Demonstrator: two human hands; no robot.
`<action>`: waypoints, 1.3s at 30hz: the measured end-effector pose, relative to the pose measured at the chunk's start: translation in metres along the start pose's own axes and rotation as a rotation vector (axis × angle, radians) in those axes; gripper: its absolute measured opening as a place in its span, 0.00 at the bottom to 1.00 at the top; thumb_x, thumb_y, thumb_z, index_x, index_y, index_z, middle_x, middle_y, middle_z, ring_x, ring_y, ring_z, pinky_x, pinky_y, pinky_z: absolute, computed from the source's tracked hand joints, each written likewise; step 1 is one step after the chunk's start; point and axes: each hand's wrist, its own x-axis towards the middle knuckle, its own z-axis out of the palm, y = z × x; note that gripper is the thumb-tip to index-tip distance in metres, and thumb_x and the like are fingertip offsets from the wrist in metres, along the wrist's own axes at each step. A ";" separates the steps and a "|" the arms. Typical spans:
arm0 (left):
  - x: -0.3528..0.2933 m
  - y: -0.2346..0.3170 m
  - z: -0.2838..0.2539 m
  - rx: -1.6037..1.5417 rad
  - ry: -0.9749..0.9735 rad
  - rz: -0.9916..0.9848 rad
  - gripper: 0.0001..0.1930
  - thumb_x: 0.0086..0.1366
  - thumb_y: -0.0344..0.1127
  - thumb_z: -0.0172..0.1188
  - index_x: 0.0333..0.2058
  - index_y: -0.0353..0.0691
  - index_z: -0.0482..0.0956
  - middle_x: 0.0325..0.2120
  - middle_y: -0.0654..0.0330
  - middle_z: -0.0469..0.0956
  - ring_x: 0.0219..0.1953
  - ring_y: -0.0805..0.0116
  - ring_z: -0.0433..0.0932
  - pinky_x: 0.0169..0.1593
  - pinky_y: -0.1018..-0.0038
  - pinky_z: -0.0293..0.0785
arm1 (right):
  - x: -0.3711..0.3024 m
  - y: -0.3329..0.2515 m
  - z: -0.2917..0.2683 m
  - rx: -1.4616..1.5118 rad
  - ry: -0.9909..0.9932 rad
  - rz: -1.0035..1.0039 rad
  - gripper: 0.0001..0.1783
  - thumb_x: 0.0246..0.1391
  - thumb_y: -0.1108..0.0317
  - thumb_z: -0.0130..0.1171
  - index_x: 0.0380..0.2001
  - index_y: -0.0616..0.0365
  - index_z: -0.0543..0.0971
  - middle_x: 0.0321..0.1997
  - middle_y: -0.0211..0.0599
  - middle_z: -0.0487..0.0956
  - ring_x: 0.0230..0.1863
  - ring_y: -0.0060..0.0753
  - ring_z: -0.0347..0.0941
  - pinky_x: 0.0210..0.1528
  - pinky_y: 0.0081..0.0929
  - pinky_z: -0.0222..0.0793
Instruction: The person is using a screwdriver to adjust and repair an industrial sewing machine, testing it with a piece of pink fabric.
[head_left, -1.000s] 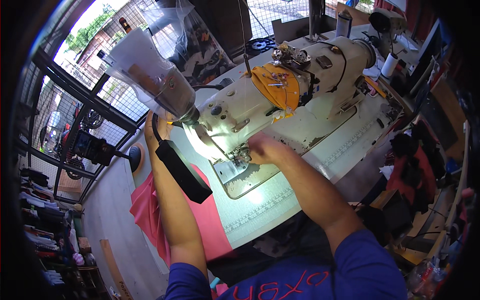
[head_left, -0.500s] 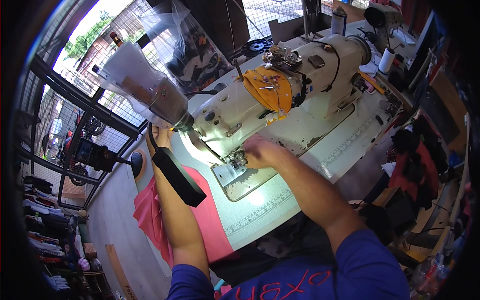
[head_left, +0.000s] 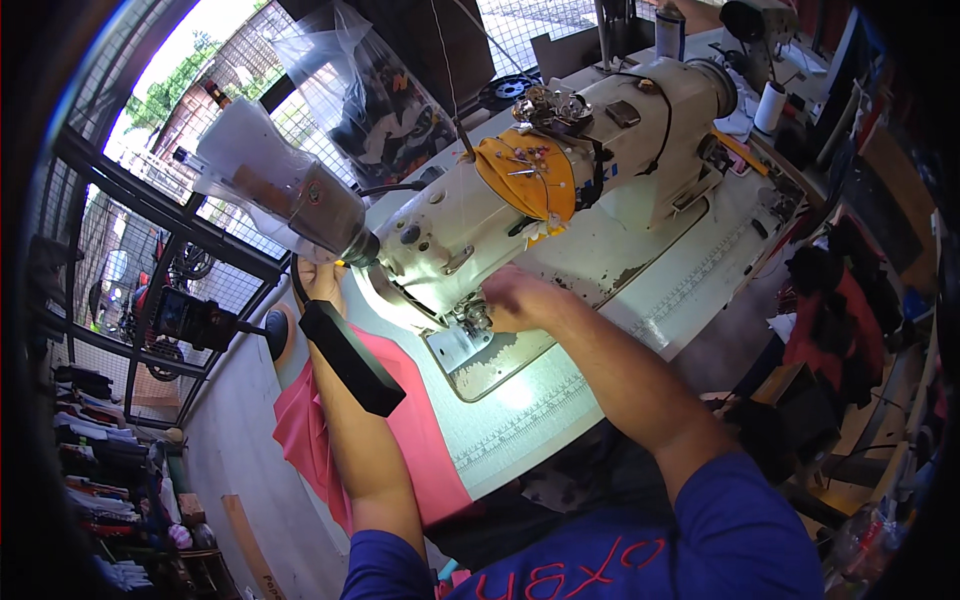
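A white sewing machine [head_left: 440, 235] stands across the table, its needle and presser-foot area [head_left: 470, 318] lit from above. My right hand [head_left: 515, 298] is right beside the presser foot, fingers curled in; what they grip, if anything, is hidden. At the far left end of the machine head, my left hand [head_left: 322, 280] is raised behind the black box-shaped lamp [head_left: 350, 358], its fingers mostly out of sight. Beneath my left forearm lies a piece of pink fabric [head_left: 420, 440], apart from the needle plate.
A yellow pincushion cloth [head_left: 525, 175] with pins is wrapped over the machine arm. Left of it rises a plastic-covered bottle-like container [head_left: 290, 185]. A white thread spool [head_left: 770, 107] stands far right. A measuring scale [head_left: 530, 425] runs along the table's front.
The whole view has shifted slightly. Both hands stay in nearly the same places at the machine, and the pink fabric lies as before.
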 end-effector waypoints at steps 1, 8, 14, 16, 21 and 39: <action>0.000 0.001 0.001 0.001 -0.001 0.001 0.10 0.65 0.36 0.58 0.29 0.35 0.80 0.24 0.69 0.76 0.26 0.84 0.67 0.33 0.83 0.60 | -0.001 -0.005 -0.005 0.002 -0.029 0.038 0.06 0.42 0.67 0.57 0.25 0.55 0.75 0.31 0.39 0.75 0.43 0.43 0.73 0.51 0.42 0.62; -0.001 0.003 0.009 -0.091 -0.017 0.066 0.07 0.64 0.31 0.56 0.32 0.33 0.78 0.29 0.65 0.77 0.30 0.80 0.71 0.38 0.80 0.64 | 0.001 -0.014 -0.011 -0.112 -0.095 0.109 0.07 0.43 0.66 0.56 0.27 0.55 0.75 0.32 0.38 0.75 0.44 0.43 0.73 0.51 0.42 0.62; -0.001 -0.004 0.001 -0.079 0.045 0.046 0.08 0.65 0.31 0.56 0.34 0.32 0.78 0.30 0.64 0.78 0.32 0.79 0.71 0.40 0.80 0.64 | 0.000 -0.006 -0.006 -0.035 0.003 -0.015 0.06 0.43 0.66 0.55 0.26 0.56 0.74 0.34 0.39 0.75 0.45 0.43 0.72 0.50 0.42 0.62; 0.000 -0.005 -0.001 -0.064 0.040 0.036 0.08 0.65 0.32 0.57 0.34 0.32 0.78 0.30 0.64 0.78 0.32 0.79 0.71 0.40 0.80 0.64 | 0.001 -0.013 -0.015 -0.096 -0.138 0.078 0.05 0.44 0.67 0.55 0.27 0.55 0.74 0.33 0.38 0.75 0.45 0.42 0.72 0.49 0.41 0.62; -0.002 -0.004 0.005 -0.049 0.050 0.076 0.08 0.65 0.34 0.59 0.32 0.34 0.75 0.28 0.65 0.76 0.31 0.79 0.70 0.38 0.80 0.63 | 0.000 -0.007 -0.006 -0.073 -0.051 0.064 0.07 0.44 0.66 0.56 0.27 0.55 0.75 0.34 0.38 0.75 0.46 0.42 0.72 0.50 0.41 0.62; -0.007 0.007 0.011 -0.009 0.045 0.062 0.08 0.65 0.33 0.57 0.34 0.34 0.72 0.30 0.62 0.75 0.34 0.76 0.71 0.41 0.78 0.67 | -0.001 0.013 0.011 0.034 0.148 -0.086 0.05 0.46 0.67 0.54 0.27 0.54 0.75 0.32 0.41 0.77 0.41 0.45 0.74 0.45 0.43 0.64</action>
